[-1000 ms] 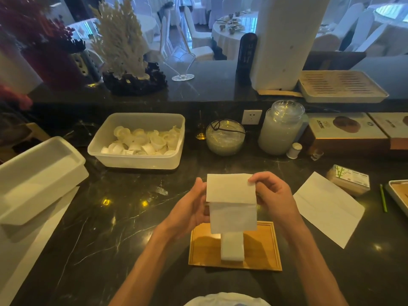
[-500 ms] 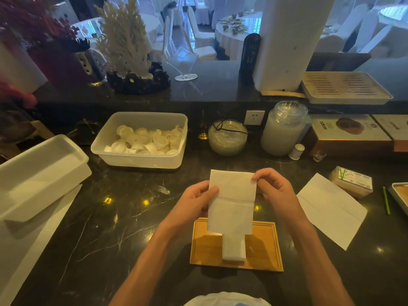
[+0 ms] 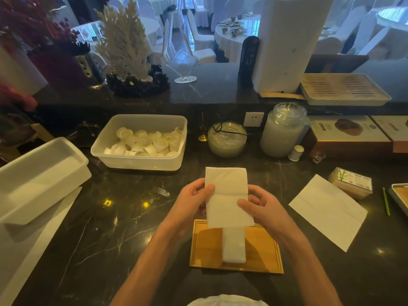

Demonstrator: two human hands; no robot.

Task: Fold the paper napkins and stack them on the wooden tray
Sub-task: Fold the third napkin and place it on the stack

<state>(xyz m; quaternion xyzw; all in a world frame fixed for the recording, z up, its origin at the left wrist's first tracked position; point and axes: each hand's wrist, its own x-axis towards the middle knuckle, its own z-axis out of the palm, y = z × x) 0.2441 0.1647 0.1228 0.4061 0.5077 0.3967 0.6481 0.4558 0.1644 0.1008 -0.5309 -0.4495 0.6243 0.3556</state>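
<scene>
I hold a white paper napkin [image 3: 227, 195] upright above the dark counter, a crease running across its middle. My left hand [image 3: 192, 200] pinches its left edge with the thumb on the front. My right hand [image 3: 258, 207] grips its right edge lower down, thumb on the front. Below the napkin lies the wooden tray [image 3: 207, 246], with a narrow stack of folded napkins [image 3: 234, 246] lying lengthwise in its middle. The stack's far end is hidden behind the held napkin.
An unfolded white napkin [image 3: 326, 210] lies flat to the right, beside a napkin pack [image 3: 351, 182]. A plastic tub of small white cups [image 3: 141, 142], a glass bowl [image 3: 227, 139] and a jar [image 3: 282, 129] stand behind. White bins [image 3: 37, 173] sit at left.
My right hand slid down from the napkin's top corner to its lower right edge. The left hand stayed on the left edge, and the napkin stands a little taller.
</scene>
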